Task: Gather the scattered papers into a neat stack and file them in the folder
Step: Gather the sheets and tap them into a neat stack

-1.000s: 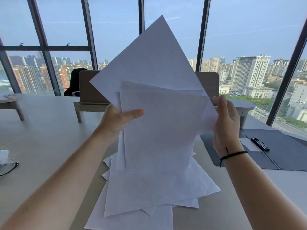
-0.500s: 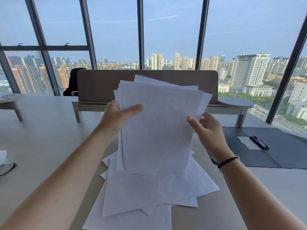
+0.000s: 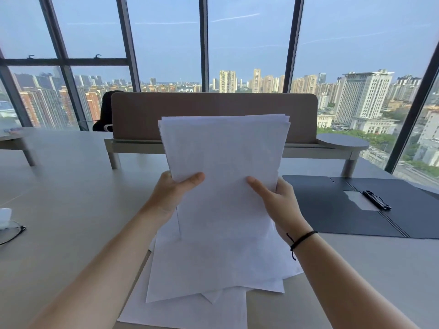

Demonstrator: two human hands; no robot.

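Holding a sheaf of papers (image 3: 223, 176) upright above the table (image 3: 71, 186), left hand (image 3: 174, 192) on its left edge and right hand (image 3: 278, 200) on its right edge. Both hands closed on the sheaf: thumbs pressed flat on the near face, the other fingers hidden behind it. Top edges nearly flush, with a few sheets fanned slightly at the top right corner. Lower edge hanging over the loose sheets (image 3: 213, 276) lying flat on the table, near and between the forearms; whether touching them, cannot tell. Folder (image 3: 332, 205) lying open to the right, well apart from the sheaf, a black clip (image 3: 376, 199) on its spine area.

Risks, as a judgement: thin paper held only at the sides likely to bow and slip, so a loose pinch could let inner sheets slide down and undo the squaring. Tapping the sheaf down onto the skewed pile rather than bare table could leave the bottom edge uneven. Sweeping it right toward the folder could drag the pile's top sheet along or catch a corner on the clip.

Counts: two hands, one sheaf of several sheets, number not readable; at least three loose sheets in the pile, overlapped at different angles; one folder; one clip; one pair of glasses (image 3: 10, 233) at far left.
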